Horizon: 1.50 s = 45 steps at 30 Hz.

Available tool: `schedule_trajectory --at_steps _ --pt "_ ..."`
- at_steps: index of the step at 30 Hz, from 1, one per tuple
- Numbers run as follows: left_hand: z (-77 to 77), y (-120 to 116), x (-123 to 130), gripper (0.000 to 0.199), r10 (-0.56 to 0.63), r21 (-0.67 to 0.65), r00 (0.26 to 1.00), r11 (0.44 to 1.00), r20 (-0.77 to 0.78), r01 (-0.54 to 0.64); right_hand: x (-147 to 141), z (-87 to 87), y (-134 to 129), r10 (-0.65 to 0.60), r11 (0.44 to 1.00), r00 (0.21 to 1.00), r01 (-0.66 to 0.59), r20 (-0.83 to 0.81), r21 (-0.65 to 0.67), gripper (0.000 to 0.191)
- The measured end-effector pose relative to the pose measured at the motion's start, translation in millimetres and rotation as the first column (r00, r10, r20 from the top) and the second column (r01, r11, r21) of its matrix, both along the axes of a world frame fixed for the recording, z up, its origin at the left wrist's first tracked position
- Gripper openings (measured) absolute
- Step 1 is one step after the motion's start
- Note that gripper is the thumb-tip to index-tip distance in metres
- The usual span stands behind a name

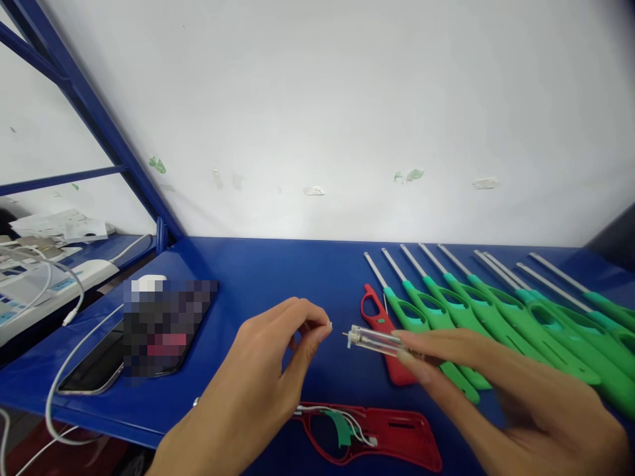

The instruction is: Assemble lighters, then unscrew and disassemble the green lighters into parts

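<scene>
My left hand (pixel 262 370) is raised over the blue table, its thumb and forefinger pinched on a tiny white piece (pixel 330 325). Facing it, my right hand (pixel 476 377) grips a clear plastic tube (pixel 374 340) between thumb and fingers; the tube's end with a thin metal pin points left, a short gap from my left fingertips. Below both hands lies an opened red lighter shell (pixel 401 433) with white wires and a green trigger (pixel 341 426) in it. A smaller red casing (pixel 394 357) rests behind the clear tube.
Several green lighters (pixel 520 317) with metal rods lie in a row at the right. Phones (pixel 94 363) and a white cable (pixel 54 396) are at the left. A blue metal frame (pixel 99 119), a power strip (pixel 59 291) and papers (pixel 64 225) stand or lie farther left.
</scene>
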<state>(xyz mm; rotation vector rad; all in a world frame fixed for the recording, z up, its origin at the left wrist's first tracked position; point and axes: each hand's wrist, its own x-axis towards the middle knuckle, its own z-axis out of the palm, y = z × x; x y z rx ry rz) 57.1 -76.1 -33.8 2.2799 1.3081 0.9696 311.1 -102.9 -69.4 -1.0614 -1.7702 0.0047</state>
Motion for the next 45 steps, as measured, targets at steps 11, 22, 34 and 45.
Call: schedule_trajectory --at_steps 11,22,34,45 --pt "7.3 -15 8 0.026 -0.053 -0.206 0.999 0.977 -0.003 0.052 5 2.1 3 0.088 0.996 0.996 -0.088 -0.018 0.013 0.028" --pt "0.0 -10 11 0.021 -0.053 -0.185 0.998 0.981 0.046 0.061 8 2.4 4 0.116 0.993 0.992 -0.115 -0.058 0.017 0.031" --pt "-5.2 -5 13 0.014 -0.062 -0.035 0.998 0.997 0.031 0.063 8 -0.9 3 0.161 0.986 0.986 -0.162 0.035 0.028 0.023" --pt "-7.6 -7 12 0.015 -0.069 -0.03 0.998 0.997 -0.011 0.069 8 5.3 3 0.193 0.976 0.971 -0.204 0.143 0.07 0.025"
